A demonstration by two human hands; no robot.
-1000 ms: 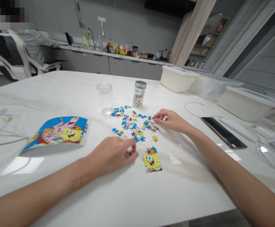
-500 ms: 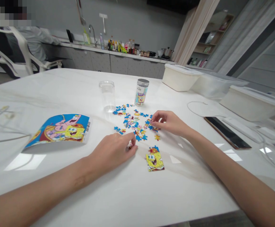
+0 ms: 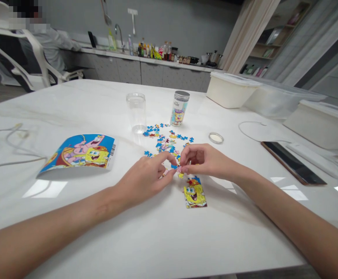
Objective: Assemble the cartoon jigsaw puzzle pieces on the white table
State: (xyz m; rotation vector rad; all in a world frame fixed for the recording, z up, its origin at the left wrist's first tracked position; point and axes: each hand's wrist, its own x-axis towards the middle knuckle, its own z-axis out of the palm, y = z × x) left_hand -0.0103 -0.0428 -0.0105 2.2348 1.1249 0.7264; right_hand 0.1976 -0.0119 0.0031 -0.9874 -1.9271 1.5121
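Observation:
My left hand is closed in a pinch, its thumb and index fingertips at a small jigsaw puzzle piece. My right hand meets it from the other side, fingers curled and pinching a pinkish puzzle piece. The fingers partly hide both pieces. Just behind the hands lies a loose heap of puzzle pieces, mostly blue, pink and yellow. Nearer to me, a joined section of puzzle shows a yellow cartoon face. To the left lies a curled picture sheet with cartoon figures.
Behind the pieces stand a clear open jar and a lidded printed can. A ring-shaped lid lies to their right. A dark phone, cables and plastic bins occupy the right side. Someone sits at the back left.
My right hand has moved from the heap toward me and left, meeting my left hand, which has shifted slightly right and up. The ring-shaped lid now shows. The view has shifted slightly.

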